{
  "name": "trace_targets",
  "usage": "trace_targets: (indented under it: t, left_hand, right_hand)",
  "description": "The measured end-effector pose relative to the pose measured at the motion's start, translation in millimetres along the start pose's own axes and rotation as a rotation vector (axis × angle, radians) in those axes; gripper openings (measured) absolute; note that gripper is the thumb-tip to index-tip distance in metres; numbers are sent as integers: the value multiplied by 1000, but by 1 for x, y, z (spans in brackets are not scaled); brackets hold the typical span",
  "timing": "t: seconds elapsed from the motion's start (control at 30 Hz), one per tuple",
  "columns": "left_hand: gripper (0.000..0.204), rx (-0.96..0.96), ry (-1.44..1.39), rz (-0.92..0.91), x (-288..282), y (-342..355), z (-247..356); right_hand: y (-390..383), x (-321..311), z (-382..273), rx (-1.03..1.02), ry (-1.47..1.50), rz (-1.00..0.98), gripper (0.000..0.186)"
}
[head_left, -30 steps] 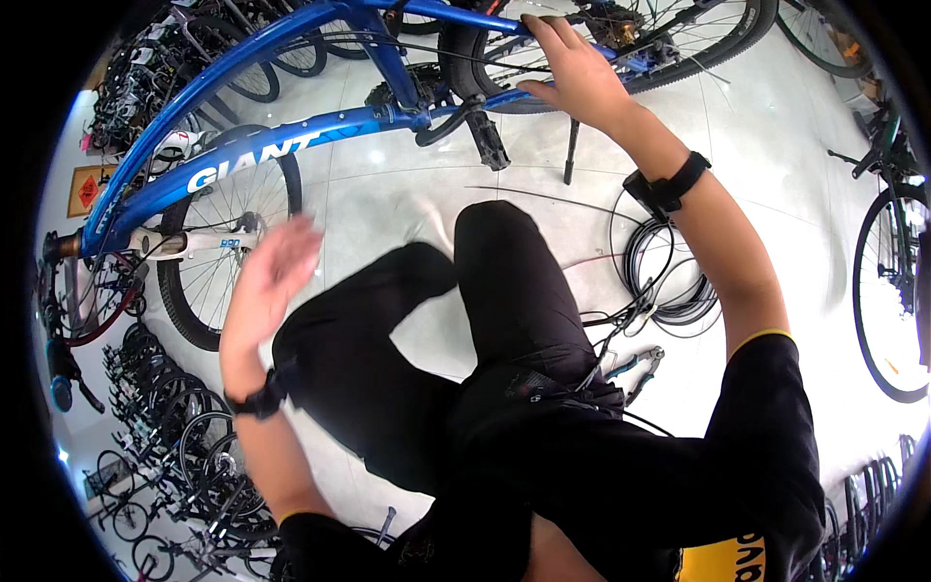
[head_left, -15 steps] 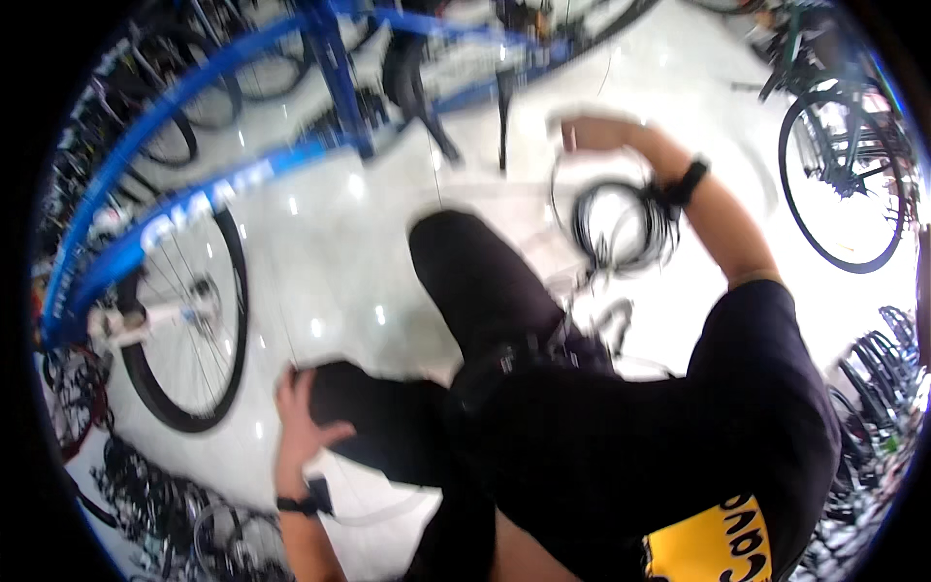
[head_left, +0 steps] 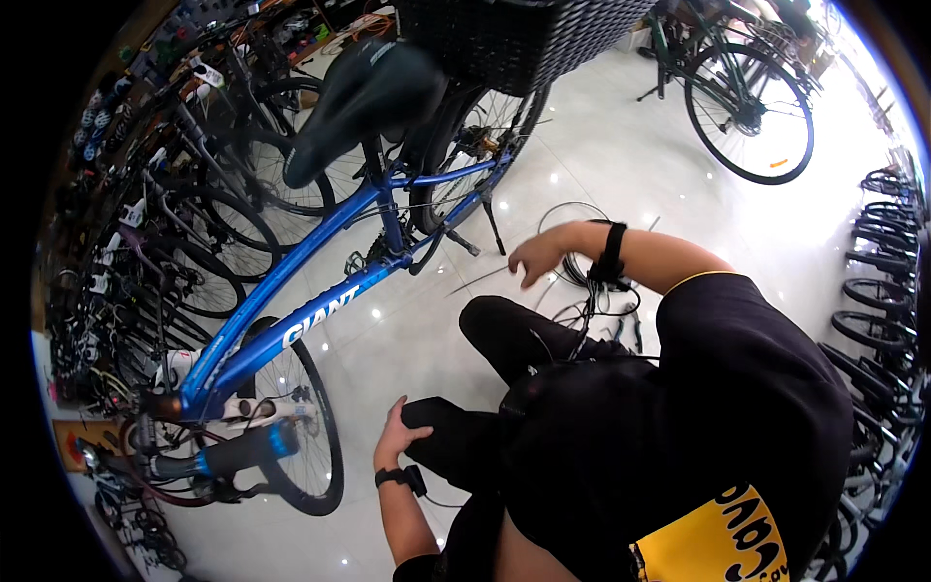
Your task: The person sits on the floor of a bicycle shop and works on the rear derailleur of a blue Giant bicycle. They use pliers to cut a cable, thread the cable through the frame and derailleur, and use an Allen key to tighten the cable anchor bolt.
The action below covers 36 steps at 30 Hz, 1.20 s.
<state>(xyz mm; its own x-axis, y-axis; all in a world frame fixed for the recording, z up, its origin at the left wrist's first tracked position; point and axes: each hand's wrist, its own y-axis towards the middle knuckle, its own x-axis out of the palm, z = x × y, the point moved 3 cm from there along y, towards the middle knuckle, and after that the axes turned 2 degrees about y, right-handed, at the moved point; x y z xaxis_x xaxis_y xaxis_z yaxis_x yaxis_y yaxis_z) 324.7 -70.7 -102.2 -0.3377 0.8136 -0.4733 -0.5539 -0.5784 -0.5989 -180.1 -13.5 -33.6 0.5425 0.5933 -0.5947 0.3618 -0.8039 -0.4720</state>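
Note:
My left hand (head_left: 396,436) lies open on my left knee, its fingers spread on the dark trousers. My right hand (head_left: 539,256) is held out over the floor ahead, fingers curled in. A thin grey cable (head_left: 475,282) sticks out to the left from its fingertips; the grip itself is partly hidden. Behind the right wrist, a coil of black cable (head_left: 574,271) lies on the floor. The blue bicycle (head_left: 320,308) stands at the left and ahead, with a black saddle (head_left: 373,97), a black basket (head_left: 529,44) and a handlebar grip (head_left: 238,452).
Pliers-like tools (head_left: 632,328) lie on the floor right of my knee. A green bicycle (head_left: 742,107) stands at the far right. Rows of bicycles (head_left: 184,242) crowd the left, and a row of wheels (head_left: 878,291) lines the right edge.
My view has shifted, bringing the blue bicycle's saddle, basket and handlebar into sight. The right hand now shows curled fingers nearer my knee; the left hand stays on the left knee.

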Motion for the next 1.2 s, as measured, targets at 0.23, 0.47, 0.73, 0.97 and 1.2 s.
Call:
trace_targets:
  t: [0.23,0.47,0.73,0.97,1.2]
  left_hand:
    - [120,-101,-89,-274,20,-26,52]
    - [114,-156,108,9,73,-101,178]
    - [45,-302,82,117,175,-225,261]
    - [49,-404,13,-64,208,-257,225]
    - [34,-404,-65,141,269,-248,332]
  right_hand:
    - [-191,-58,79,650,529,448,30]
    - [-400,-41,79,987,638,405,29]
    - [-533,-58,29,992,814,432,33]
    - [-623,-112,21,754,756,697,41]
    - [-691,-196,102,799,544,430,55]
